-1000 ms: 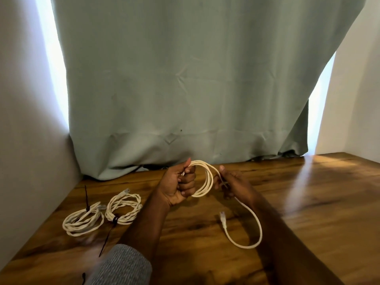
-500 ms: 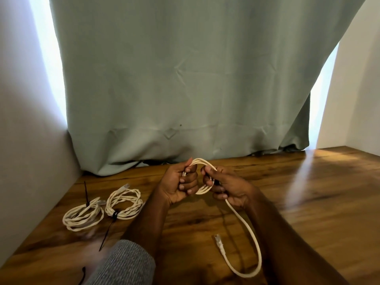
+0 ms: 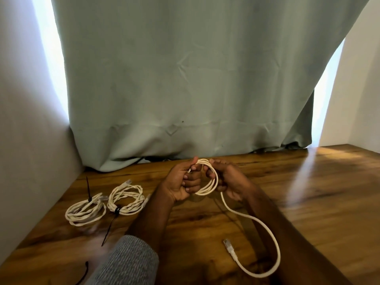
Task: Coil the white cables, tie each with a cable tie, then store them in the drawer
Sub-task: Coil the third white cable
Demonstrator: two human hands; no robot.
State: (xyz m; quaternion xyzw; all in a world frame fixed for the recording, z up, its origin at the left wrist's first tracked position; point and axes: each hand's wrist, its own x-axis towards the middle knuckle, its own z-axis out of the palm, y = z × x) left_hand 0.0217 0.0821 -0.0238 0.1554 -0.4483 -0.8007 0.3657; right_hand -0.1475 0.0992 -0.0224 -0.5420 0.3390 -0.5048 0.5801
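My left hand (image 3: 184,181) grips a small coil of white cable (image 3: 211,183) above the wooden table (image 3: 308,202). My right hand (image 3: 228,178) holds the coil's right side, fingers curled round the strands. The cable's loose tail (image 3: 265,225) loops down over the table and ends in a clear plug (image 3: 229,246). On the left lie two white coils, one (image 3: 85,210) tied with an upright black cable tie (image 3: 88,189), the other (image 3: 126,197) tied with a black tie (image 3: 111,227) trailing toward me.
A grey-green curtain (image 3: 185,79) hangs behind the table. A grey wall (image 3: 26,140) borders the table's left side. Another black cable tie (image 3: 83,274) lies at the near edge by my grey sleeve (image 3: 127,262). No drawer is in view.
My right hand has moved left from the tail onto the coil and closed round it. The loose tail has grown shorter and its plug has slid nearer to me.
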